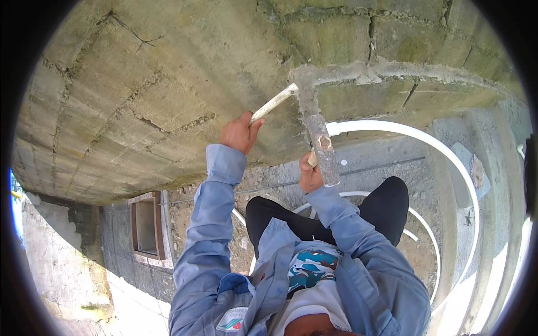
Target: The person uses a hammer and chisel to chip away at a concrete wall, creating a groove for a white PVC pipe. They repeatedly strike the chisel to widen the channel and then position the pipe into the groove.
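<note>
My left hand [239, 133] is closed around a narrow, whitish bar [274, 103] with a dark spot near its far end. That end points up and right, near a vertical groove [308, 98] cut in the concrete block wall [185, 89]. In my right hand [310, 175] is a hammer [327, 159] with a worn grey head and a wooden handle. The hammer head is just below the groove and covers part of the wall's lower edge. Beside the head shows the end of a white plastic pipe [392, 126], which curves away to the right.
A long mortar-grey channel [414, 70] runs right along the wall from the groove's top. More white pipe loops [428, 224] lie around my knees on the rough ground. Concrete steps [487, 168] rise at the right. A wood-framed box opening [147, 225] is at the lower left.
</note>
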Demonstrator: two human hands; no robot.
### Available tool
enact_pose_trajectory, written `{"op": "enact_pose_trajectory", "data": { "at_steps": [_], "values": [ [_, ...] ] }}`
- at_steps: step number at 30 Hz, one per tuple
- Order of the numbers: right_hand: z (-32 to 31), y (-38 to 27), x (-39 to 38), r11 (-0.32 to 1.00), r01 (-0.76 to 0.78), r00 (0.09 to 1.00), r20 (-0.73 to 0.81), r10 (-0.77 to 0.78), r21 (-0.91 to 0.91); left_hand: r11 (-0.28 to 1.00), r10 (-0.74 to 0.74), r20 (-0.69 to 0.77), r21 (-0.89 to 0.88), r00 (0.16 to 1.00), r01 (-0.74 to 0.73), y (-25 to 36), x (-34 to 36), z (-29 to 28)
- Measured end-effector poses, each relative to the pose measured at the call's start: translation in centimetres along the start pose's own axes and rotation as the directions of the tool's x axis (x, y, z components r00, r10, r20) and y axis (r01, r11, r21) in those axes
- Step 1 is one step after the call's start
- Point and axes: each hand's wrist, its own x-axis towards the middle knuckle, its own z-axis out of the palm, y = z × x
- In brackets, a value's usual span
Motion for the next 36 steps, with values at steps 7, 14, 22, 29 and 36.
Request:
{"op": "enact_pose_trajectory", "data": {
  "at_steps": [7, 14, 22, 29, 36],
  "values": [
    [-0.7, -2.8, 1.1, 0.96, -0.194, 0.951, 0.202, 0.235, -0.201, 0.997, 0.058, -0.053, -0.038, 0.997, -0.06, -1.0, 0.0, 1.0],
    [0.2, 0.2, 1.7, 0.913, -0.292, 0.932, 0.131, 0.339, -0.284, 0.991, 0.006, 0.027, -0.132, 1.0, -0.003, -1.0, 0.3, 1.3],
    [-0.1, -3.6, 1.5, 0.992, 0.074, 0.992, 0.106, -0.063, -0.107, 0.994, 0.015, -0.019, -0.112, 1.0, -0.017, -0.6, 0.2, 1.4],
    [-0.1, -3.7, 1.5, 0.974, -0.162, 0.972, 0.143, 0.185, -0.157, 0.988, 0.024, -0.021, -0.15, 0.999, -0.027, -1.2, 0.0, 1.9],
    [0.0, -2.1, 3.4, 0.907, -0.324, 0.918, 0.141, 0.37, -0.27, 0.98, -0.028, 0.033, -0.194, 0.999, 0.034, -0.5, 0.8, 1.6]
  ]
}}
